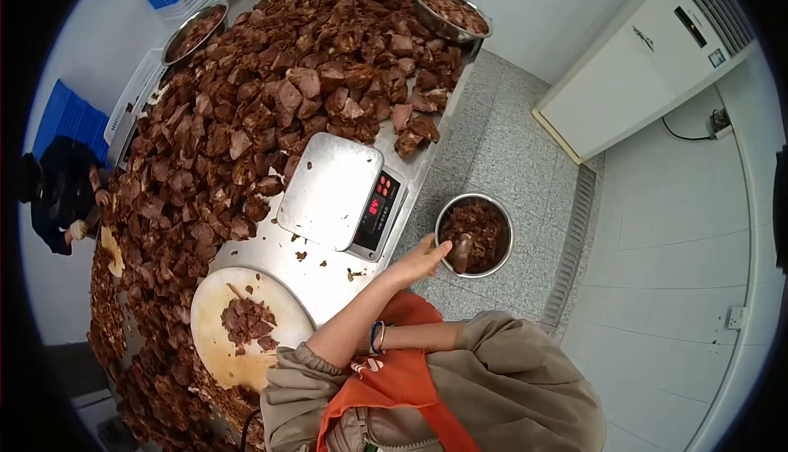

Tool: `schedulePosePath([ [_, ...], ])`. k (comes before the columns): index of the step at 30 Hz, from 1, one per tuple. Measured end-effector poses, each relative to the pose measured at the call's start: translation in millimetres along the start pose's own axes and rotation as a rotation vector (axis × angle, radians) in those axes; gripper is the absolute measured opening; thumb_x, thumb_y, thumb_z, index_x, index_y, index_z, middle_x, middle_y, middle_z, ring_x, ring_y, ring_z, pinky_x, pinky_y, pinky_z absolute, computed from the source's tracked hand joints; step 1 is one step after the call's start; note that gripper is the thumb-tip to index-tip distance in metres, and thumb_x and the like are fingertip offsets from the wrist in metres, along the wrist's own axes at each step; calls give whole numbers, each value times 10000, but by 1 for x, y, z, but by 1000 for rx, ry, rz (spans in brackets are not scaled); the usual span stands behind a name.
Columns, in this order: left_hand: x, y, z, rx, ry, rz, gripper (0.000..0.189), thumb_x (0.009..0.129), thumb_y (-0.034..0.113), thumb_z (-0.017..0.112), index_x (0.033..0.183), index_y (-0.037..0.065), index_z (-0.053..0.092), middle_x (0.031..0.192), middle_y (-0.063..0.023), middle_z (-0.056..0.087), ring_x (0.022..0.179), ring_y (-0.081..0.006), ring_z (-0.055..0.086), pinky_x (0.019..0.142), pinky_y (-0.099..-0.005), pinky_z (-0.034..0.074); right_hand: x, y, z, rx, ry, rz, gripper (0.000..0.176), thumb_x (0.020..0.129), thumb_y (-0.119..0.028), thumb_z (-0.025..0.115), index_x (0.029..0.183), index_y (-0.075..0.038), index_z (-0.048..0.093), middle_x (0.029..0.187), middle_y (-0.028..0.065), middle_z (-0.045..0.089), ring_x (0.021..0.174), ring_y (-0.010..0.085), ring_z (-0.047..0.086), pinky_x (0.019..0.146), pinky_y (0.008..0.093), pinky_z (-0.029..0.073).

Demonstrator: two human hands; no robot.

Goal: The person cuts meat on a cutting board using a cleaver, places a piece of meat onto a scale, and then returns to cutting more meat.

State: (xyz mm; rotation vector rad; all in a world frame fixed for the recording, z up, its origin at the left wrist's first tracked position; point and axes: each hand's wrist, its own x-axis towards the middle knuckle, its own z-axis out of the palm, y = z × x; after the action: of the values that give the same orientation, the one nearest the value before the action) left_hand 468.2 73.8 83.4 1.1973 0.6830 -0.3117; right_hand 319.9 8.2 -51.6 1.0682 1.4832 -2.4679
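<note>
My left hand (422,260) grips the near left rim of a round steel bowl (510,234) of dark chopped meat; a larger smooth piece lies on top near my thumb. The bowl is beyond the table's right edge, over the floor. My right forearm crosses under my left forearm, a band at its wrist, and that hand is hidden. On the table, a scale (330,191) with a lit red display has crumbs on its bare plate. Chopped meat (248,322) sits on a round, pale cutting board (215,353).
A large heap of brown meat chunks (271,107) covers much of the steel table. Steel bowls of meat (451,15) (195,35) stand at its far corners. Another person (67,185) works at the left. A white cabinet unit (640,58) stands at the right wall.
</note>
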Motion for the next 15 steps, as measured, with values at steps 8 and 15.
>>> schedulePosePath([
  [8,-247,-83,-108,56,887,489,420,947,218,603,1307,24,507,1226,-102,608,1075,-175,606,897,-315,492,-66,-64,2,-755,780,-273,215,897,-209,547,932,-4,602,860,236,631,818,416,623,714,500,484],
  [15,-416,-442,-133,-666,2301,-244,655,802,290,748,1275,-58,459,1277,-242,496,1159,-343,516,935,-464,449,-55,-103,4,-829,715,-208,224,881,-193,568,912,29,565,791,279,601,789,464,600,679,509,472],
])
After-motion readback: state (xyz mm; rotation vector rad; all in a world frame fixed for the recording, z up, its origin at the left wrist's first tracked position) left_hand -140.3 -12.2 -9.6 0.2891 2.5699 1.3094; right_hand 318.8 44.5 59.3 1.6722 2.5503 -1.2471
